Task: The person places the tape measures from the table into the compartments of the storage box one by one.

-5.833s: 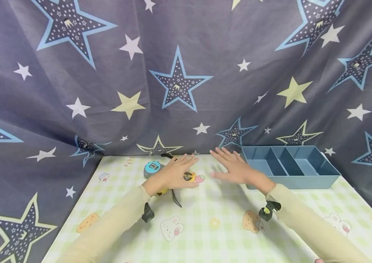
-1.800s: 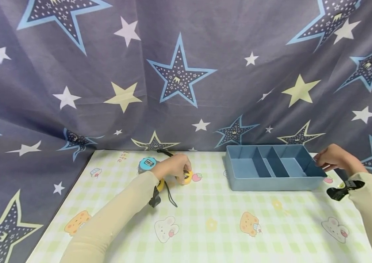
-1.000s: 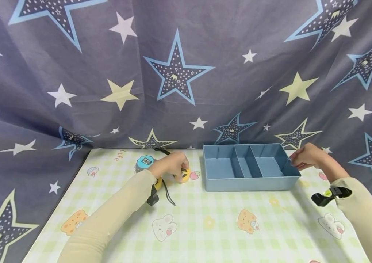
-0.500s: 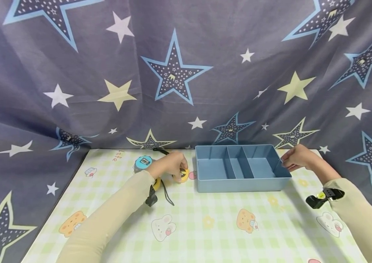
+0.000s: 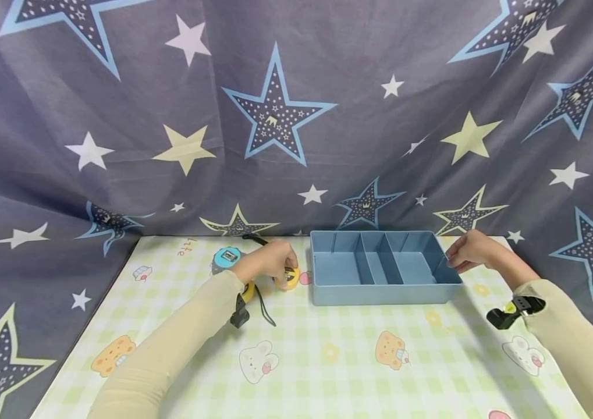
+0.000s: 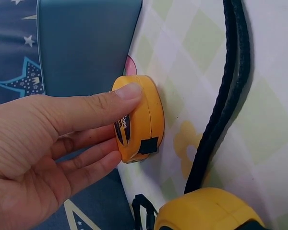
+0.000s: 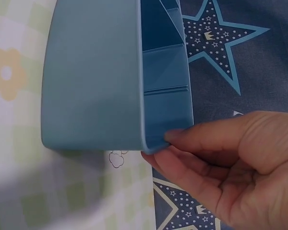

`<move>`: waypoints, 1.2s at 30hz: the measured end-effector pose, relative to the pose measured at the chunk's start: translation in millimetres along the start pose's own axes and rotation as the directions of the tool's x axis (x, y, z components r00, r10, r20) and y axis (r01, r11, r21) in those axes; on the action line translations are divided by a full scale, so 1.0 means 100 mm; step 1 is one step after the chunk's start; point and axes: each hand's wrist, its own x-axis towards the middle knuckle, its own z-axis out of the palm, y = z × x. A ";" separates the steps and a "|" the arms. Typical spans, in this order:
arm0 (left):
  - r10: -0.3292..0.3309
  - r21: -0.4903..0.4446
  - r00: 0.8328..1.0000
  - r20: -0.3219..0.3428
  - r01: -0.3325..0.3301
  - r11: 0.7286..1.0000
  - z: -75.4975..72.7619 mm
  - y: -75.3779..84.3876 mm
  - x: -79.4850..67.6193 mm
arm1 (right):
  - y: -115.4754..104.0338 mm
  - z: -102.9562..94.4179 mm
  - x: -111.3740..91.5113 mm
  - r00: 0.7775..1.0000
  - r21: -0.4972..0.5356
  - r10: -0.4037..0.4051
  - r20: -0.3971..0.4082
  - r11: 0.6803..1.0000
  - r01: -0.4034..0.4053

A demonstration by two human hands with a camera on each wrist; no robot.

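My left hand [image 5: 274,260] pinches a small yellow tape measure [image 5: 291,277] between thumb and fingers. In the left wrist view this tape measure [image 6: 146,115] stands close to the tabletop, with its dark label partly covered by the hand. My right hand [image 5: 471,249] grips the right end rim of a blue-grey storage box [image 5: 387,295] with three compartments. The right wrist view has the thumb inside the wall and the fingers outside. Under my left wrist lies another yellow tape measure [image 5: 247,292], mostly hidden in the head view.
A round device with a turquoise face [image 5: 227,257] lies left of my left hand, partly covered by the forearm. A dark wrist strap [image 5: 265,308] loops onto the checked tablecloth [image 5: 327,372]. Behind the table hangs a star-patterned curtain [image 5: 275,192].
Both hands first hovered open over the table. Then the left took hold of the tape measure, while the right gripped the box and slid it left, nearer the tape measure. Lately little moves.
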 end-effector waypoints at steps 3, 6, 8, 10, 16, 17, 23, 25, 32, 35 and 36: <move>0.001 -0.001 1.000 0.001 -0.001 1.000 -0.01 0.00 0.01 | -0.04 -0.03 0.02 1.000 -0.001 0.004 0.016 1.000 -0.004; 0.001 0.013 1.000 0.003 -0.001 1.000 -0.02 0.00 0.02 | -0.07 -0.06 0.06 0.999 0.006 0.017 0.028 1.000 -0.017; 0.000 0.023 1.000 0.003 0.000 1.000 -0.01 0.00 0.02 | -0.08 -0.08 0.09 0.999 0.022 0.020 0.035 1.000 -0.021; -0.002 0.026 1.000 0.004 0.002 1.000 -0.02 0.00 0.03 | -0.08 -0.09 0.12 0.999 0.041 0.019 0.044 0.999 -0.020; -0.010 0.008 1.000 0.011 0.010 1.000 -0.03 0.01 0.02 | -0.11 -0.12 0.19 0.997 0.052 0.039 0.064 0.998 -0.042; -0.009 0.006 1.000 0.012 0.009 1.000 -0.03 0.01 0.02 | -0.11 -0.13 0.19 0.997 0.052 0.045 0.070 0.997 -0.048; -0.008 -0.005 1.000 0.013 0.008 1.000 -0.03 0.01 0.02 | -0.10 -0.16 0.23 0.991 0.079 0.075 0.109 0.993 -0.084; -0.011 -0.008 1.000 0.013 0.011 1.000 -0.03 0.01 0.02 | -0.08 -0.18 0.24 0.990 0.088 0.077 0.121 0.992 -0.088; -0.033 -0.039 0.999 0.015 0.034 0.999 0.01 -0.01 0.02 | 0.04 -0.20 0.27 0.984 0.122 0.074 0.165 0.988 -0.095; -0.052 -0.064 0.998 0.019 0.053 0.997 0.01 -0.01 0.01 | 0.12 -0.21 0.26 0.982 0.153 0.064 0.178 0.984 -0.092; -0.051 -0.067 0.998 0.019 0.053 0.996 0.01 0.00 0.01 | 0.15 -0.21 0.26 0.982 0.169 0.059 0.180 0.982 -0.090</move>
